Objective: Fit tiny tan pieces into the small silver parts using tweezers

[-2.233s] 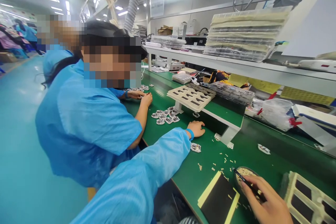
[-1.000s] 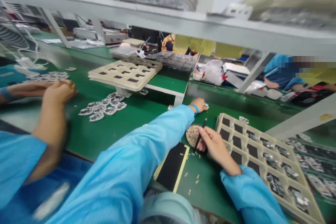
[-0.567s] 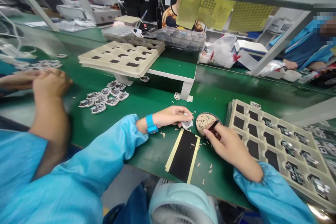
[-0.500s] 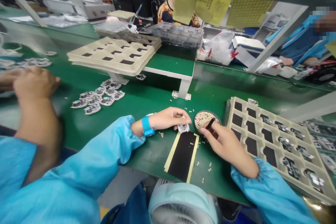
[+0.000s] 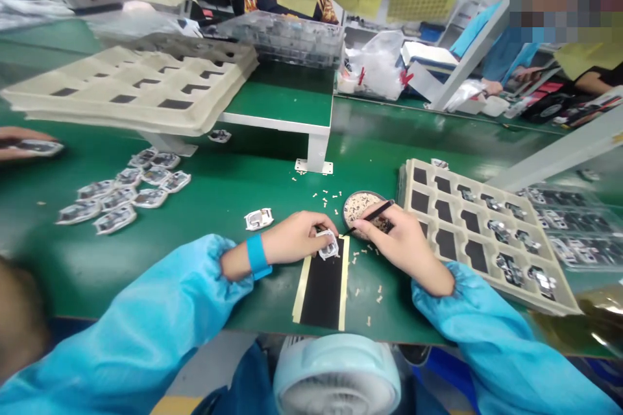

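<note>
My left hand (image 5: 302, 235) grips a small white housing (image 5: 327, 244) at the top end of a black mat (image 5: 321, 292) edged with yellow tape. In my right hand (image 5: 392, 237) is a pair of black tweezers (image 5: 372, 213), its tip pointing left toward the housing. Beneath and behind the right fingers stands a round dish (image 5: 360, 202) of tiny beige pieces, partly covered by the hand. Several such loose pieces (image 5: 357, 292) lie scattered around the mat. Another white housing (image 5: 258, 219) rests on the green table behind my left wrist.
Several housings (image 5: 117, 198) sit grouped at the left, near another person's hand (image 5: 19, 144) holding one. A compartment tray (image 5: 452, 272) with parts stands at right; another tray (image 5: 195, 120) lies on a raised shelf (image 5: 287, 118). A fan (image 5: 335, 376) is at the table's front edge.
The view has shifted, so the bench sits differently in the picture. My right hand has turned the tweezers' tip toward the housing. At left, the other person's hand now shows a housing.
</note>
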The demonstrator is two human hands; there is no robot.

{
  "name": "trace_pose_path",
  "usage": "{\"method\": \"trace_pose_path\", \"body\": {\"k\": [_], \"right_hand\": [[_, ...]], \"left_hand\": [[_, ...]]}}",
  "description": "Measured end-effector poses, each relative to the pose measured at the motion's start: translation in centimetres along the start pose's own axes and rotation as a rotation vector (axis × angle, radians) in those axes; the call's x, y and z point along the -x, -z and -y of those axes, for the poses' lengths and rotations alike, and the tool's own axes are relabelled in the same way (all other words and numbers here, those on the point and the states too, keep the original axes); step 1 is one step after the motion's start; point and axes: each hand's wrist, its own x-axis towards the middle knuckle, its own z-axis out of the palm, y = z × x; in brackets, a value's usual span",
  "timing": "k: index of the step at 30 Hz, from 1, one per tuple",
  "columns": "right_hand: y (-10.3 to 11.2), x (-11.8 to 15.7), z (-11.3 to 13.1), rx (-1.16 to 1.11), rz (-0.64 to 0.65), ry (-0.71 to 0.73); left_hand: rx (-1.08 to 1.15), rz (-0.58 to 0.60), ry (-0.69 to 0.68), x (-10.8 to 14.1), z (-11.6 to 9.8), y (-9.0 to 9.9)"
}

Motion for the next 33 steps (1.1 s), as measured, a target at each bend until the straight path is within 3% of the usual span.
{"method": "trace_pose_path", "body": {"k": [6, 14, 18, 23, 28, 33], "right_hand": [[-0.7, 0.0, -0.6, 0.048, 0.012, -0.097], [-0.6, 0.1, -0.2, -0.125, 0.029, -0.105], [-0.1, 0.3, 0.4, -0.120, -0.033, -0.102], [0.2, 0.7, 1.3, -0.122, -0.152, 0.000], [-0.5, 0.9, 0.9, 0.010, -0.137, 0.215], [-0.8, 0.7, 0.6, 0.069, -0.143, 0.280]], "left_hand": [[0.107, 0.025, 0.023, 0.0, -0.1, 0.0], [0.173, 0.022, 0.035, 0.0, 0.0, -0.1], [0.203, 0.018, 0.057, 0.0, -0.3, 0.0], [0.227, 0.032, 0.067, -0.5, -0.1, 0.1], [0.233, 0.017, 0.074, -0.5, 0.1, 0.0], [0.213, 0.010, 0.070, -0.4, 0.1, -0.1]]}}
